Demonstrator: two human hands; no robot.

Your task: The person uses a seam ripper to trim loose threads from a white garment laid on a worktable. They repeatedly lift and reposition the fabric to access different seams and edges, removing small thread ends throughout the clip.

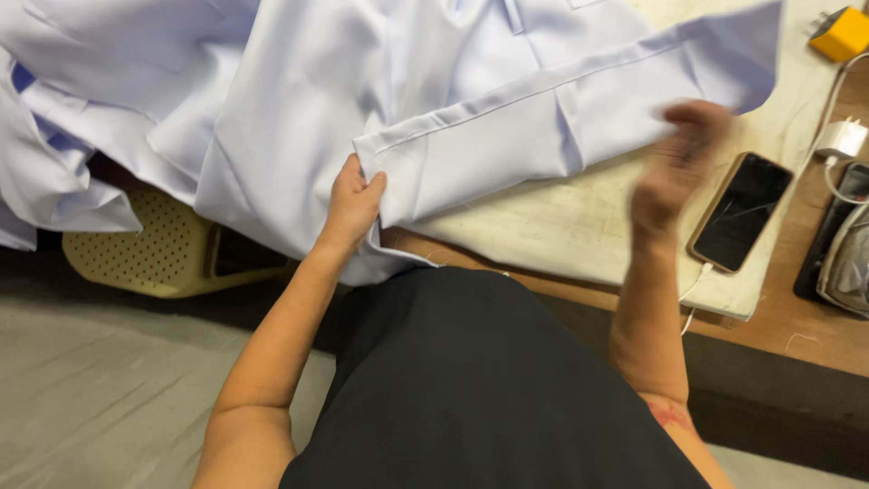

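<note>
Cream padded tabletop (pixel 579 235) — wooden bench (pixel 797 335), grey floor (pixel 109 398).

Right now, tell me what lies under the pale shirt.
Under the pale shirt shows a cream padded table; at the left edge a yellow perforated basket sticks out. The left hand grips the folded edge. The rest is covered.

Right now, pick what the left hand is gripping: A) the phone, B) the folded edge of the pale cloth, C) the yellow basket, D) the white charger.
B: the left hand pinches the folded edge of the pale cloth, while the phone lies untouched on the table.
</note>
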